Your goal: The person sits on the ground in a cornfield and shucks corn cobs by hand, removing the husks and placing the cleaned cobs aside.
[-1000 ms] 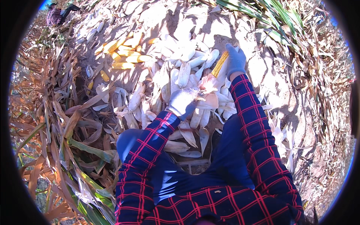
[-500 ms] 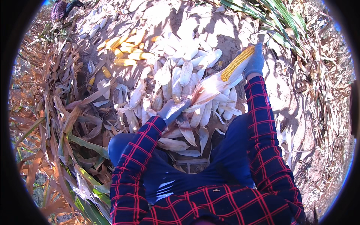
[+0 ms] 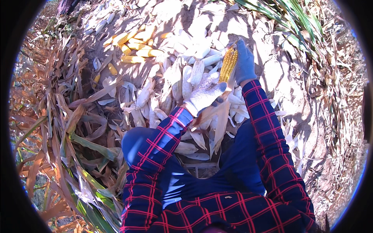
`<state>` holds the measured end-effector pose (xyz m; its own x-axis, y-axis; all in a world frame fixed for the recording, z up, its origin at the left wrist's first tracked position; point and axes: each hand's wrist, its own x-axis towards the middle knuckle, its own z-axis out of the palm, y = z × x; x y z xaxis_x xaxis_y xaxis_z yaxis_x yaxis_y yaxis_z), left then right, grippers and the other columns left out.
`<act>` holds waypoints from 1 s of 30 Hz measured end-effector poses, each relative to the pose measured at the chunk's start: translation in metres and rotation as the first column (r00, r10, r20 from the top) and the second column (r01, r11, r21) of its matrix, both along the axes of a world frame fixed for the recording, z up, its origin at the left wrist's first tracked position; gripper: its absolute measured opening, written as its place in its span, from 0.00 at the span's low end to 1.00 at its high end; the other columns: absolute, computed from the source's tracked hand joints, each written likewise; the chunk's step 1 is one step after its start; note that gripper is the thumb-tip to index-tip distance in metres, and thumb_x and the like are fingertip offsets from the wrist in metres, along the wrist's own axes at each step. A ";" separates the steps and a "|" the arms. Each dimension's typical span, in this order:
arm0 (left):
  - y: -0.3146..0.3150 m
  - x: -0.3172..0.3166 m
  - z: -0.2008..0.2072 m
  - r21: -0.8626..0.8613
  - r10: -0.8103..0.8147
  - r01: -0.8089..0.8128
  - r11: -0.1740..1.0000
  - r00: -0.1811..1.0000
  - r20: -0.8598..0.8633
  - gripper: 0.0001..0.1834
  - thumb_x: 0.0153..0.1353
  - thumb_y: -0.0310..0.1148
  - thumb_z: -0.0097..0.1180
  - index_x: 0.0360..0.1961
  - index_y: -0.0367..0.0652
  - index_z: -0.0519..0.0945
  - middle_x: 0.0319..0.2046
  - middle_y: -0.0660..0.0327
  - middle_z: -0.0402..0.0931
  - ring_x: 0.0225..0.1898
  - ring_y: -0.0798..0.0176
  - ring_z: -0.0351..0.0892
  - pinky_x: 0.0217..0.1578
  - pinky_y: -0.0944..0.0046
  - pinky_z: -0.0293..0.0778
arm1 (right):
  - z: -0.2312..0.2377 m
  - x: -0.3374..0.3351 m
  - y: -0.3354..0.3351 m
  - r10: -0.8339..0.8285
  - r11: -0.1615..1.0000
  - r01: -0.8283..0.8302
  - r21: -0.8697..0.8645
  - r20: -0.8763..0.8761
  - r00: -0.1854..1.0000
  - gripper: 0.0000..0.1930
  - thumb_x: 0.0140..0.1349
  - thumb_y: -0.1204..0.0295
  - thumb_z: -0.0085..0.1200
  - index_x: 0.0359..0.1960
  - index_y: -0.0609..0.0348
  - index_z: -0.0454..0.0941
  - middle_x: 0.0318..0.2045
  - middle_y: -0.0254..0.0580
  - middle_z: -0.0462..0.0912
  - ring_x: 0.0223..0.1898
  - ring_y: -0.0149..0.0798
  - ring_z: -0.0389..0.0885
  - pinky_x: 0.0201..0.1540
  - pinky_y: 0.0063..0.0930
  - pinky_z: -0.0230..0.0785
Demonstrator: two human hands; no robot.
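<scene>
A yellow ear of corn point(image 3: 229, 64) with bared kernels stands tilted upward over the pile of husks. My right hand point(image 3: 244, 64), in a grey glove, is closed round its upper right side. Pale husk point(image 3: 217, 118), peeled back from the ear, hangs below it toward my knees. At the ear's lower end, my gloved left hand point(image 3: 206, 97) is closed on the husk, its thumb toward the cob; part of its fingers is hidden in shade.
Husk-covered ears and loose husks point(image 3: 176, 83) lie heaped ahead of my legs. Beyond them on the left is a group of bare yellow ears point(image 3: 136, 46). Dry stalks point(image 3: 66, 101) line the left side, with green leaves point(image 3: 289, 23) at the far right. Part of a person point(image 3: 67, 7) shows far left.
My right hand has come left and slightly nearer with the ear, which now stands steeper. My left hand has moved right and up to the ear's lower end, and the peeled husk now hangs down.
</scene>
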<state>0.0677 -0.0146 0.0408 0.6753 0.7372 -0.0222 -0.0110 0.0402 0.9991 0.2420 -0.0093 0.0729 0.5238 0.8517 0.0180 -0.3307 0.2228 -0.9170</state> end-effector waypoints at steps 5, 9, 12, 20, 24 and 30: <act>-0.002 0.004 -0.003 -0.450 0.035 0.036 0.892 0.988 0.149 0.27 0.63 0.54 0.48 0.59 0.55 0.66 0.35 0.62 0.75 0.27 0.70 0.78 0.24 0.70 0.75 | 0.007 -0.034 -0.005 -0.001 1.000 0.000 -0.014 -0.019 1.000 0.12 0.62 0.61 0.54 0.29 0.57 0.77 0.24 0.28 0.74 0.27 0.23 0.72 0.30 0.18 0.65; -0.004 -0.002 0.004 -0.651 0.022 0.087 0.754 0.987 0.158 0.38 0.60 0.67 0.38 0.62 0.51 0.62 0.37 0.59 0.76 0.28 0.65 0.80 0.27 0.65 0.77 | -0.013 -0.028 0.005 -0.070 0.996 0.073 -0.043 0.065 0.995 0.14 0.61 0.63 0.56 0.21 0.54 0.73 0.17 0.26 0.67 0.19 0.22 0.64 0.23 0.19 0.58; -0.004 -0.008 0.015 -0.722 0.020 0.142 0.677 0.977 0.211 0.45 0.57 0.72 0.33 0.63 0.46 0.59 0.41 0.52 0.75 0.34 0.56 0.81 0.31 0.58 0.78 | -0.005 -0.031 0.004 -0.126 0.989 0.125 -0.075 -0.010 0.992 0.14 0.62 0.62 0.55 0.20 0.54 0.72 0.16 0.26 0.66 0.17 0.23 0.62 0.21 0.19 0.56; 0.006 -0.020 -0.003 -0.794 -0.040 0.283 0.538 0.950 0.311 0.24 0.59 0.45 0.54 0.51 0.44 0.70 0.41 0.51 0.75 0.41 0.52 0.78 0.41 0.50 0.75 | -0.002 -0.046 -0.006 0.145 0.987 -0.150 -0.055 -0.094 0.985 0.15 0.66 0.60 0.48 0.23 0.54 0.68 0.15 0.29 0.65 0.15 0.24 0.61 0.16 0.18 0.56; -0.003 -0.008 -0.018 -0.769 -0.042 0.215 0.601 0.970 0.238 0.16 0.54 0.33 0.60 0.43 0.43 0.75 0.36 0.59 0.77 0.40 0.59 0.78 0.41 0.58 0.76 | 0.002 -0.049 -0.006 0.130 0.986 -0.154 -0.064 -0.280 0.951 0.16 0.65 0.59 0.48 0.24 0.54 0.66 0.15 0.31 0.65 0.15 0.26 0.65 0.11 0.19 0.54; -0.002 -0.012 -0.041 -0.154 -0.055 0.026 0.988 0.980 -0.189 0.16 0.55 0.35 0.58 0.42 0.36 0.77 0.37 0.56 0.78 0.39 0.60 0.78 0.41 0.64 0.74 | 0.023 -0.003 -0.005 0.118 0.993 -0.113 0.036 -0.242 0.963 0.22 0.64 0.49 0.47 0.19 0.49 0.65 0.12 0.27 0.61 0.11 0.26 0.56 0.16 0.23 0.52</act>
<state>0.0552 -0.0162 -0.0005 0.6768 0.6877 -0.2627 0.1854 0.1861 0.9649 0.2387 -0.0145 0.0955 0.4127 0.9074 -0.0790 -0.5679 0.1885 -0.8012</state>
